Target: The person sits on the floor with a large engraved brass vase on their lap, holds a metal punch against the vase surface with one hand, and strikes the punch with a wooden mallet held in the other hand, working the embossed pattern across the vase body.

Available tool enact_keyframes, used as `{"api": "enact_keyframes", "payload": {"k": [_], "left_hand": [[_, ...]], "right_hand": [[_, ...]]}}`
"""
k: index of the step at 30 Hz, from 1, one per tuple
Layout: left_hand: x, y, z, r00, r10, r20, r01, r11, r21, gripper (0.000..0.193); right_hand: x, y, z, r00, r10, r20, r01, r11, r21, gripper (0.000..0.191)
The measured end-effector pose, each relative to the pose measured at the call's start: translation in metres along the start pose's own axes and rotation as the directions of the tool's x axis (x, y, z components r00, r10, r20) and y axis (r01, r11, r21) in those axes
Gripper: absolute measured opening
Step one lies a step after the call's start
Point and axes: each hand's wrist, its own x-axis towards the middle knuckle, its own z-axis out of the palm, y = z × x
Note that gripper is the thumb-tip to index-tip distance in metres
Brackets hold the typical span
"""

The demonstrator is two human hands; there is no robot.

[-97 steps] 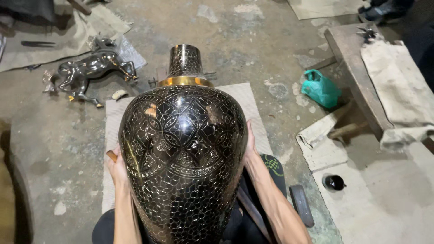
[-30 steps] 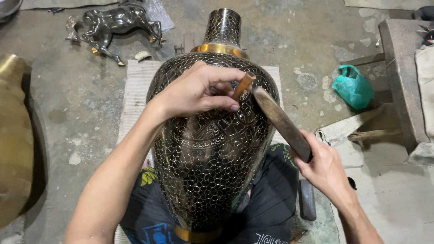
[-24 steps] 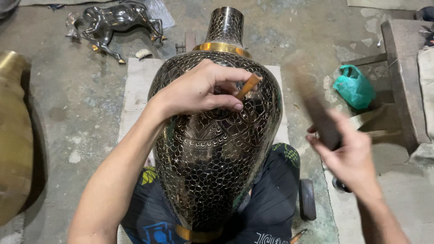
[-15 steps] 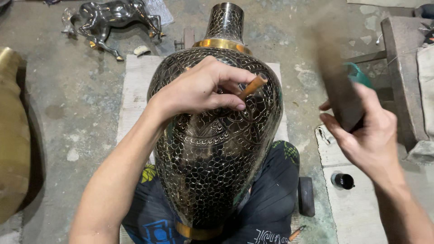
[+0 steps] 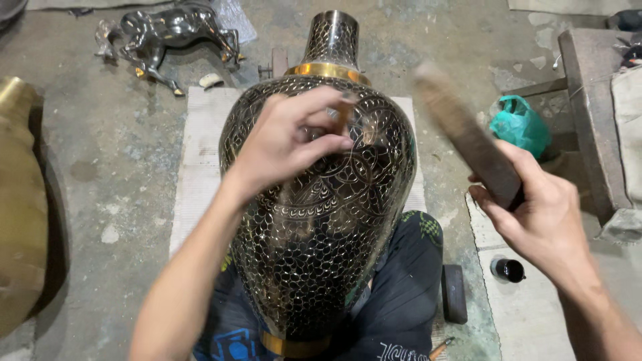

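lying across the person's lap, a large black metal vase (image 5: 314, 220) with fine engraved scale and floral patterns points its narrow neck away, toward the far edge of the pale mat (image 5: 200, 174) spread on the concrete floor (image 5: 107, 200). a brass band rings the base of the neck, another the foot near the bottom edge of the view. the left hand (image 5: 287, 137) rests on the vase's upper shoulder, fingers curled closed around a small brownish chisel (image 5: 343, 117) whose tip meets the engraved surface. the right hand (image 5: 535, 207) is raised clear of the vase, to its right, fingers wrapped tight around a dark wooden mallet (image 5: 468, 144), blurred, its upper end slanting toward the vase neck. beyond the mat's far left corner lies a shiny dark metal horse figure (image 5: 167, 33). a brass vessel (image 5: 20, 200) fills the left edge. a green plastic bag (image 5: 518, 127) sits by a low wooden bench (image 5: 588, 113) at the right, and a small black round container (image 5: 508, 269) stands on the floor below the right hand.
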Motion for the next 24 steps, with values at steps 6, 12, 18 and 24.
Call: {"api": "enact_keyframes", "payload": {"k": [6,12,18,24], "left_hand": [[-0.038,0.019,0.039,0.937,-0.175,-0.302,0.154,0.984,-0.095,0.029],[-0.043,0.016,0.051,0.902,-0.155,-0.403,0.140,0.988,-0.067,0.037],[-0.044,0.013,0.053,0.899,-0.120,-0.422,0.104,0.993,-0.061,0.041],[-0.043,0.012,0.053,0.906,-0.124,-0.404,0.115,0.992,-0.047,0.040]], "right_hand": [[-0.001,0.022,0.012,0.980,-0.012,0.200,0.065,0.963,-0.261,0.068],[0.015,0.026,0.010,0.953,0.015,0.303,0.134,0.876,-0.464,0.076],[0.037,0.000,-0.043,0.965,-0.206,0.164,0.255,0.888,-0.383,0.060],[0.069,-0.041,-0.069,0.948,-0.227,0.223,0.305,0.849,-0.432,0.059]]}}
